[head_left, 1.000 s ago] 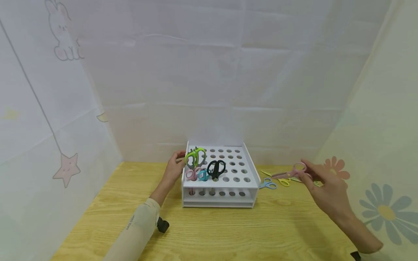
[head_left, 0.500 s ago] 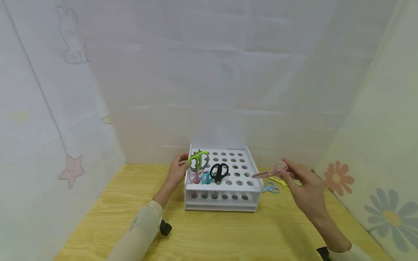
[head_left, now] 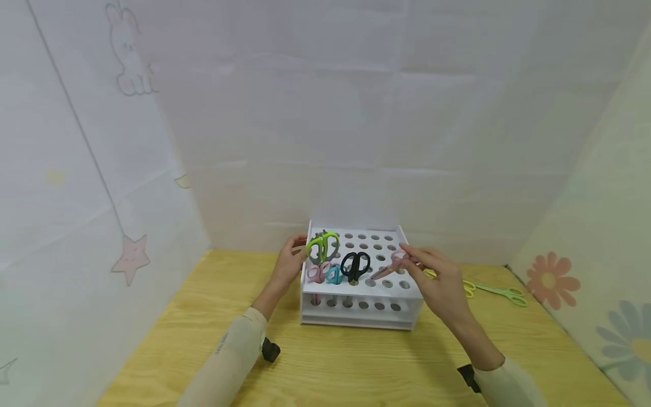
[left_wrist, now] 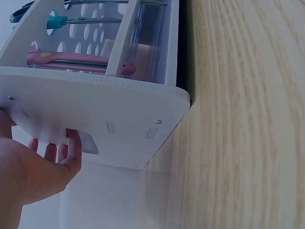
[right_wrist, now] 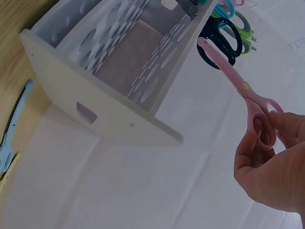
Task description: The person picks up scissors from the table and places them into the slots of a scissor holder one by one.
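A white rack point(head_left: 356, 291) with rows of round holes stands on the wooden table. My left hand point(head_left: 292, 261) grips its left side, with bent fingers at the slot in the side panel point(left_wrist: 114, 105). My right hand point(head_left: 441, 282) pinches pink scissors point(right_wrist: 228, 71) by the finger loops. They hang over the rack's front right part, blades slanting down and left towards the front row. Black scissors point(head_left: 353, 273), teal scissors point(head_left: 336, 275) and a second pink pair point(head_left: 315, 275) stand in that row, handles up. Green-and-grey scissors point(head_left: 323, 249) stand behind them.
Right of the rack lie green scissors point(head_left: 500, 291) and yellow scissors point(head_left: 469, 288), the latter partly behind my right hand. Light blue scissors point(right_wrist: 6, 155) lie close to the rack's right side. Printed white sheets enclose the table point(head_left: 335, 362) at the back and sides.
My right hand has carried the pink scissors leftward from above the loose scissors to over the rack, tilting the blades downward. My left hand stays at the rack's left side. The head view has shifted right.
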Available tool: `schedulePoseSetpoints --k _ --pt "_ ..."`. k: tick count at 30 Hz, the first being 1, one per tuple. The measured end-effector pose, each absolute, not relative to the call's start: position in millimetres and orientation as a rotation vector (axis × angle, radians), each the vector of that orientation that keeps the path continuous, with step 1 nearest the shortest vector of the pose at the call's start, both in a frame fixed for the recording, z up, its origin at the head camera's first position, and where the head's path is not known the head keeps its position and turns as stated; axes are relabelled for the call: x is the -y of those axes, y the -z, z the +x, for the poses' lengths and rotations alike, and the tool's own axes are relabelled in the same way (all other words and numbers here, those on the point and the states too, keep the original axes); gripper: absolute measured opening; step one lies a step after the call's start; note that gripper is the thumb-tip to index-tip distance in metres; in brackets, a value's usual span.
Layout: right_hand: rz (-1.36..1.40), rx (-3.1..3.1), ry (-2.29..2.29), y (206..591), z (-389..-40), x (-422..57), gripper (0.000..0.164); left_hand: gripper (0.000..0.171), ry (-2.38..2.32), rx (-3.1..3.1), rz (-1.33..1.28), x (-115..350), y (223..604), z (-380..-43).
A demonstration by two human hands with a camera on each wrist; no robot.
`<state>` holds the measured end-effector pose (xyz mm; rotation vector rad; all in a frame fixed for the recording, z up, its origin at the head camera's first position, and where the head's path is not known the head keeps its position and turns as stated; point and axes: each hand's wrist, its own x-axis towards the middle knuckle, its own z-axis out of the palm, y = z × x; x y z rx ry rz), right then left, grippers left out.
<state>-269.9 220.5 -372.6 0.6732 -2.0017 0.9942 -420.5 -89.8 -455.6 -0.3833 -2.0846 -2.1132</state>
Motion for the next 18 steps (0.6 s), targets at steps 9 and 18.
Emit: schedulePoseSetpoints --k 9,18 --pt "0.653 2.105 -1.046 377.4 -278.9 -203.1 0.036 0.048 2.130 2.027 -0.446 86.3 455.7 -415.8" --pt "0.608 2.184 -1.027 391.2 -289.8 -196.7 0.033 0.048 2.108 2.051 -0.419 87.5 453.0 -411.6"
